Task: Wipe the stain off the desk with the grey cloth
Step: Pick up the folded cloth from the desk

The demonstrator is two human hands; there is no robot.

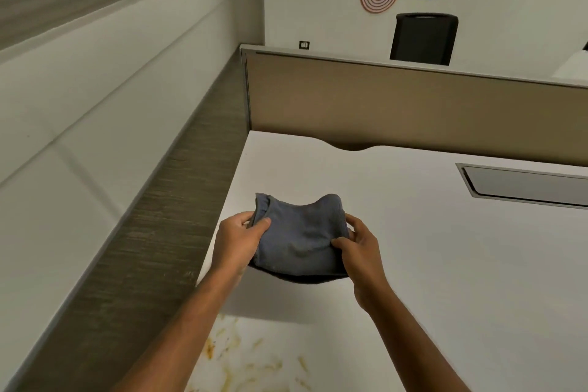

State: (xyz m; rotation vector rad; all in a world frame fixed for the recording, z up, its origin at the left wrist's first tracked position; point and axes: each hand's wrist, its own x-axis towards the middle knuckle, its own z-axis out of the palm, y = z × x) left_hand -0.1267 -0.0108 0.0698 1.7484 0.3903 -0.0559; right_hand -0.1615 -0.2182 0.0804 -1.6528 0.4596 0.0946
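Just below the centre of the frame, you hold the folded, soft grey cloth stretched between both hands above the white surface. Your left hand pinches its left edge, thumb on top; your right hand pinches the lower right corner the same way. The yellow-brown smeared stain lies at the bottom of the frame, nearer you than the cloth and well apart from it. Wiping from here risks missing it: you would need to draw back first. A loose fold could also bunch up and only spread the smears.
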